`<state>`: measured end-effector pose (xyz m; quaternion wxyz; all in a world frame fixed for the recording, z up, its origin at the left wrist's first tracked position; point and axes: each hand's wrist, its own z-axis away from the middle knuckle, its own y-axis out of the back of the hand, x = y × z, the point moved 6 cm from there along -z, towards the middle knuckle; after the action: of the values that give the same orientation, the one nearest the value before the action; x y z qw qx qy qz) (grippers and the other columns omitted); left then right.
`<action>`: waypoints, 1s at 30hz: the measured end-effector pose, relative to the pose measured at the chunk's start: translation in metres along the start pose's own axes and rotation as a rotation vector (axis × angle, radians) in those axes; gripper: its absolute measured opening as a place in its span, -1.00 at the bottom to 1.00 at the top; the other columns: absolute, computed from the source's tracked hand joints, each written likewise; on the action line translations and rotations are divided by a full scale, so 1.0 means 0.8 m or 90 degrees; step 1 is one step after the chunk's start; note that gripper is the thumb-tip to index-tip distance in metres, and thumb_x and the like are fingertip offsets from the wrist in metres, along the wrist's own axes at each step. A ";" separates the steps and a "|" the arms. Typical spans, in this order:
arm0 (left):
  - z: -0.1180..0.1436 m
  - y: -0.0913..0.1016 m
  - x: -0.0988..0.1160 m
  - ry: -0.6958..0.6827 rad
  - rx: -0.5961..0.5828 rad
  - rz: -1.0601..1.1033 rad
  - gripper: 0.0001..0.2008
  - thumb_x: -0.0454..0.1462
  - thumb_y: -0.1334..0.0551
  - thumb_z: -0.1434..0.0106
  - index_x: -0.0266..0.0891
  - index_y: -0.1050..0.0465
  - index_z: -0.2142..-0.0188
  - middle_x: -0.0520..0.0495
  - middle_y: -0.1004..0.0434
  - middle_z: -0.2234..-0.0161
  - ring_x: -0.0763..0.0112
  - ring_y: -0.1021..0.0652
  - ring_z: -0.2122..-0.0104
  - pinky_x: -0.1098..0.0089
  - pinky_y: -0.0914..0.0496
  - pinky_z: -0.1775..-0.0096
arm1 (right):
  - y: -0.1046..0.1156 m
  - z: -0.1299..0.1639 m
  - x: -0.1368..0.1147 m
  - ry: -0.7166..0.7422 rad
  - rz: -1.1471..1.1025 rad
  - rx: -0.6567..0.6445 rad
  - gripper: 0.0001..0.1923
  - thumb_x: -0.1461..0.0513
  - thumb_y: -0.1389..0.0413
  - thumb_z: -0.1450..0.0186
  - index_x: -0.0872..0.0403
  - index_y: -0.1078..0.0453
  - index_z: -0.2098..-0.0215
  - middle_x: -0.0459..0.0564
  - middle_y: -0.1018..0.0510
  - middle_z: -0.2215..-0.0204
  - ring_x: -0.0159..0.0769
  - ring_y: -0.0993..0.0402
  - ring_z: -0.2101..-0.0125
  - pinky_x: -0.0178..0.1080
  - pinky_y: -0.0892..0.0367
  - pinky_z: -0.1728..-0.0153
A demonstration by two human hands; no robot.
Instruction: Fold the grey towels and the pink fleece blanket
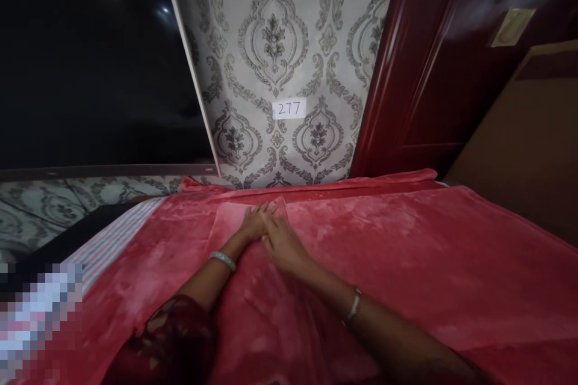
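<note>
A red plush blanket (383, 240) lies spread out in front of me, with a folded strip of it running up the middle. On the far end of this strip my left hand (256, 222) rests flat with its fingers stretched. My right hand (285, 246) lies beside it, palm down, its extended fingertips meeting or overlapping the left fingers. Part of the right fingers is hard to make out where the hands come together. Each wrist wears a bracelet.
A striped cloth (120, 228) shows past the blanket's left edge. Behind stand a large dark screen (90, 72), a patterned wall with a paper label reading 277 (289, 108), and a dark red wooden panel (428, 60). A brown board (528, 150) borders the right side.
</note>
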<state>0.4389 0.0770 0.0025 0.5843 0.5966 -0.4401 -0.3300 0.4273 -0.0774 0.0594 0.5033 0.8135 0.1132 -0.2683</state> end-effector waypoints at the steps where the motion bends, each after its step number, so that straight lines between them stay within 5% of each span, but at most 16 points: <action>1: 0.000 0.007 -0.005 0.007 0.003 0.007 -0.47 -0.11 -0.08 -0.40 0.04 -0.20 -0.34 -0.14 -0.25 -0.35 0.10 -0.26 -0.33 -0.01 -0.13 -0.29 | -0.001 -0.020 0.005 -0.005 0.020 0.009 -0.30 0.36 0.08 -0.31 0.19 -0.02 -0.42 0.23 -0.30 -0.29 -0.12 -0.17 -0.28 0.01 -0.03 -0.29; 6: 0.010 0.049 -0.057 0.111 0.040 0.008 -0.51 -0.17 0.02 -0.43 -0.06 -0.26 -0.32 -0.21 -0.35 -0.28 0.08 -0.30 -0.30 -0.05 -0.12 -0.29 | -0.025 -0.085 0.035 -0.051 0.141 -0.049 -0.35 0.28 0.13 -0.40 0.24 0.02 -0.44 0.18 -0.04 -0.42 -0.09 0.17 -0.41 0.09 0.35 -0.37; 10: 0.035 0.038 -0.086 0.198 0.034 -0.014 -0.47 -0.07 -0.02 -0.40 -0.11 -0.27 -0.31 -0.28 -0.25 -0.34 -0.12 -0.17 -0.36 -0.29 -0.08 -0.24 | -0.052 -0.085 0.071 -0.079 0.189 -0.121 -0.31 0.00 0.08 -0.45 0.18 -0.04 -0.42 0.19 -0.03 -0.42 -0.03 0.22 -0.42 0.15 0.34 -0.35; 16: 0.048 0.004 -0.087 0.221 0.007 -0.055 -0.40 -0.03 0.08 -0.43 -0.17 -0.13 -0.38 -0.26 -0.09 -0.41 -0.06 -0.08 -0.39 -0.28 -0.10 -0.24 | -0.066 -0.068 0.107 -0.129 0.184 -0.090 -0.21 -0.10 0.08 -0.43 0.24 0.00 -0.43 0.23 0.01 -0.43 -0.08 0.25 -0.43 0.09 0.22 -0.34; 24: 0.050 0.011 -0.085 0.224 0.009 -0.023 -0.39 -0.02 0.05 -0.42 -0.18 -0.13 -0.37 -0.26 -0.07 -0.41 -0.04 -0.09 -0.39 -0.25 -0.09 -0.26 | -0.070 -0.070 0.111 -0.127 0.193 -0.096 -0.21 -0.10 0.09 -0.43 0.25 -0.01 -0.43 0.23 0.01 -0.43 -0.06 0.23 -0.43 0.10 0.21 -0.34; 30: 0.061 0.029 -0.094 0.263 0.162 0.138 -0.43 -0.10 -0.16 -0.34 -0.21 -0.28 -0.30 -0.29 -0.04 -0.42 -0.08 0.06 -0.42 -0.13 0.05 -0.34 | -0.070 -0.068 0.110 -0.139 0.204 -0.098 -0.20 -0.09 0.08 -0.43 0.26 0.00 -0.43 0.23 0.01 -0.43 -0.07 0.24 -0.43 0.12 0.16 -0.32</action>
<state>0.3617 0.1272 0.0113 0.6140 0.6694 -0.4107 -0.0791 0.4928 -0.0109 -0.0122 0.6096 0.7464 -0.0523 -0.2618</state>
